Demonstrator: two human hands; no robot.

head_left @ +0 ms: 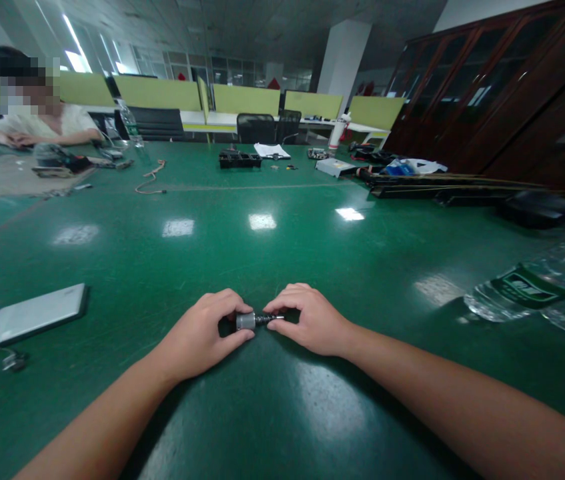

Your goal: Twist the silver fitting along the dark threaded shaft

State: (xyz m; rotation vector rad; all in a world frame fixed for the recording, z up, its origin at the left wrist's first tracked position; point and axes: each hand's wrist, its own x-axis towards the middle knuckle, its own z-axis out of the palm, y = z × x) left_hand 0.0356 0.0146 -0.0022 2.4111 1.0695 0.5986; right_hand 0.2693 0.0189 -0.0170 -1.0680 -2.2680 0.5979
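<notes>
A small grey cylinder with a dark ribbed shaft (246, 321) lies crosswise just above the green table (282, 260), between my two hands. My left hand (207, 330) pinches the grey cylindrical end between thumb and fingers. From the other side, my right hand (309, 320) has its thumb and fingers closed on the thin dark shaft, near its pale tip. The remaining fingers of both hands are curled and partly hidden.
A white power bank (37, 315) with a cable is at the left. Clear plastic bottles (522, 290) lie at the right. Farther back are a black tray (239, 159), a cord (152, 179), metal parts and long black strips (412, 187). A person (42, 120) sits at the far left.
</notes>
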